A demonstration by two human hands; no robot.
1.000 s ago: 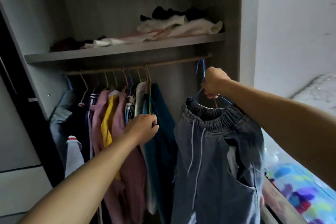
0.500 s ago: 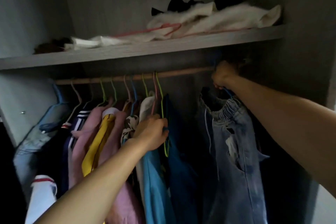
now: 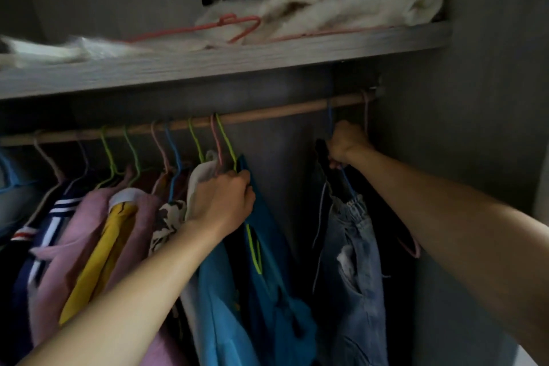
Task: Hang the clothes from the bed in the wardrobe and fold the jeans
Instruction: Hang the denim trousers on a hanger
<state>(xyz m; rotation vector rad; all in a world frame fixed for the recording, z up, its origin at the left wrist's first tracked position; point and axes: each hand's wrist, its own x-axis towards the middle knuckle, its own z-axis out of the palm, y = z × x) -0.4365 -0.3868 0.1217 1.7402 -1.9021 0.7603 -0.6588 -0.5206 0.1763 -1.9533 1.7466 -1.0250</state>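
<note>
Right hand: fingers clamped round the neck of the blue hanger, just under the rail near its right end.
Jeans: hanging from that hanger inside the wardrobe, apart from the other clothes.
Left hand: gripping the blue top at its shoulder, beside the gap.
Doing it well: feel the hook seat fully over the rail before letting go.
Hard to see: the hook seems to be on the rail, but that corner is dim; the jeans' legs are cut off below.
</note>
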